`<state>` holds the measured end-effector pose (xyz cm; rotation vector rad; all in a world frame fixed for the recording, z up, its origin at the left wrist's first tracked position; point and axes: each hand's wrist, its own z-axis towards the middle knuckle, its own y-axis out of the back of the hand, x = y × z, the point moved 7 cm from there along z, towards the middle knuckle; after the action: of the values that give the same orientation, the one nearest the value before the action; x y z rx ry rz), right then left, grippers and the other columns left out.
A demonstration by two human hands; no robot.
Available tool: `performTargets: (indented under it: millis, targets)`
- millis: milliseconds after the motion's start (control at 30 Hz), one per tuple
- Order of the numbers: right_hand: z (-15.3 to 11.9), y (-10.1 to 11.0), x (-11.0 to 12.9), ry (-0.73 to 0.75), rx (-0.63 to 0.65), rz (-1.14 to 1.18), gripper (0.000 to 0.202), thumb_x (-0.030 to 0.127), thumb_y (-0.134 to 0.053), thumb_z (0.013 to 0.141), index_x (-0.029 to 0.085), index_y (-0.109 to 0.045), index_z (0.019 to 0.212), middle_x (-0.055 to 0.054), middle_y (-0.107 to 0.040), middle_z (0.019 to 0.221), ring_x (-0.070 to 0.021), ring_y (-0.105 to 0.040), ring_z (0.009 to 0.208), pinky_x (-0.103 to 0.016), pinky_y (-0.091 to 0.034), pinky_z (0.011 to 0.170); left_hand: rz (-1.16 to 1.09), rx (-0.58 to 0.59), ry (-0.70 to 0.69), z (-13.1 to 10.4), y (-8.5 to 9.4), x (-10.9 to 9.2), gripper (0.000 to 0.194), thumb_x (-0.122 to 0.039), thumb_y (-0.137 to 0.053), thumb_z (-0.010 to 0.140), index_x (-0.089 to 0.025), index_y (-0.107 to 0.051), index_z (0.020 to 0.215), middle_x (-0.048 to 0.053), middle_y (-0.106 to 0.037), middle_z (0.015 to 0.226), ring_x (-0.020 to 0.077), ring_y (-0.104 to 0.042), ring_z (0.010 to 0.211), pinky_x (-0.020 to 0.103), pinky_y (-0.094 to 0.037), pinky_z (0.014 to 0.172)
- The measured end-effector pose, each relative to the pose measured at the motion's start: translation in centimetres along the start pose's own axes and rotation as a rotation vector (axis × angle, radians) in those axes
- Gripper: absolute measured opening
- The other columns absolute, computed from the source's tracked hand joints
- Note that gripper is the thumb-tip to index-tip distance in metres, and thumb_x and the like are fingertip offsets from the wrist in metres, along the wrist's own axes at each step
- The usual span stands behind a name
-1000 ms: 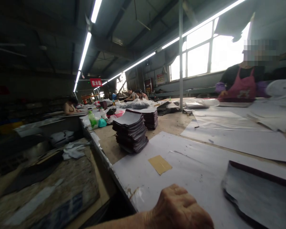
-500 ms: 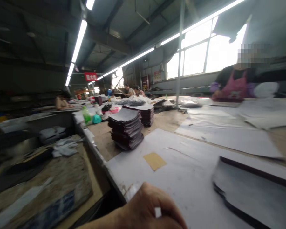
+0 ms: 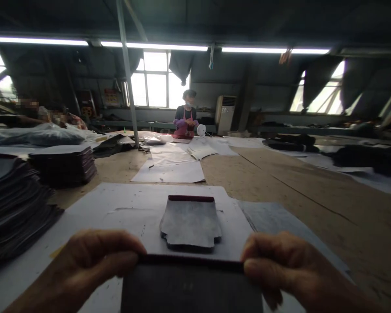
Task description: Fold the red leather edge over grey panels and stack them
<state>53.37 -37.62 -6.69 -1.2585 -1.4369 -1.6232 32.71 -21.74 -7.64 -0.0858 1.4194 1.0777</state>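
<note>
A dark, leather-like panel [image 3: 192,287] with a dark red top edge is stretched between my hands at the bottom of the head view. My left hand [image 3: 97,256] pinches its upper left corner between thumb and fingers. At the upper right corner, my right hand [image 3: 283,261] grips it the same way. The panel's lower part is cut off by the frame. Just beyond it, a pile of grey-backed cut pieces [image 3: 190,221] with a dark red strip along the far edge lies on a large white sheet [image 3: 117,204].
Two stacks stand at the left: a tall stack of dark panels [image 3: 16,208] and a lower stack [image 3: 65,167] behind it. Grey sheet material [image 3: 280,221] lies at right. Across the wide table [image 3: 299,187] sits a person in a pink apron [image 3: 185,124], near a metal pole [image 3: 128,87].
My view has swung to the right. Where one hand showed low over the white sheet, both hands now hold the dark panel by its upper corners.
</note>
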Motion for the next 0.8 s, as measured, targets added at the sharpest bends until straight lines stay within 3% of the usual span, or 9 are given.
performTargets:
  millis: [67,133,233,333,533,800]
  targets:
    - [1.8,1.8,0.8,0.045,-0.027,0.019,0.023,0.039,-0.058,0.070,0.016,-0.057,0.066,0.003,-0.049,0.051,-0.0072,-0.046,0.045,-0.018,-0.036,0.046,-0.009,0.006,-0.044,3.5,0.5,-1.5,0.025,-0.043,-0.056,0.068,-0.023,-0.070,0.074,0.000,-0.065,0.062,0.0165,-0.059,0.058,0.024,-0.049,0.052]
    - [4.5,3.6,0.7,0.072,-0.104,-0.088,0.021,0.036,-0.057,0.071,0.015,-0.058,0.069,0.003,-0.050,0.053,-0.0073,-0.046,0.046,-0.019,-0.037,0.047,0.084,-0.046,-0.086,7.2,0.5,-1.6,0.025,-0.039,-0.054,0.068,-0.021,-0.070,0.074,-0.001,-0.064,0.060,0.0141,-0.057,0.057,0.022,-0.046,0.054]
    - [9.2,5.3,-1.1,0.042,-0.220,-0.312,0.016,0.026,-0.051,0.076,0.013,-0.057,0.071,0.004,-0.048,0.051,-0.0073,-0.046,0.047,-0.019,-0.037,0.048,0.220,-0.057,-0.091,12.1,-1.2,0.2,0.025,-0.033,-0.050,0.068,-0.019,-0.070,0.074,-0.001,-0.063,0.059,0.0140,-0.057,0.057,0.022,-0.044,0.055]
    - [12.7,5.6,-3.3,0.032,-0.280,-0.465,0.015,0.022,-0.052,0.080,0.013,-0.058,0.071,0.004,-0.050,0.054,-0.0086,-0.049,0.050,-0.021,-0.041,0.052,0.312,-0.117,-0.094,14.9,-2.8,2.4,0.022,-0.027,-0.049,0.067,-0.020,-0.070,0.070,-0.001,-0.064,0.060,0.0160,-0.058,0.062,0.024,-0.042,0.059]
    - [14.2,5.4,-4.8,0.059,-0.465,-0.767,0.022,0.035,-0.052,0.086,0.014,-0.059,0.081,-0.001,-0.058,0.076,-0.0133,-0.056,0.074,-0.033,-0.044,0.075,0.425,-0.283,-0.127,15.5,-4.1,5.0,0.024,-0.026,-0.047,0.072,-0.022,-0.069,0.080,0.000,-0.068,0.080,0.0171,-0.060,0.074,0.025,-0.043,0.068]
    - [14.7,4.9,-5.8,0.062,-0.548,-0.900,0.023,0.034,-0.048,0.088,0.014,-0.058,0.086,-0.001,-0.058,0.078,-0.0139,-0.056,0.075,-0.033,-0.044,0.074,0.482,-0.353,-0.207,15.8,-5.0,5.8,0.027,-0.028,-0.043,0.079,-0.019,-0.068,0.081,0.002,-0.064,0.080,0.0145,-0.059,0.075,0.024,-0.044,0.071]
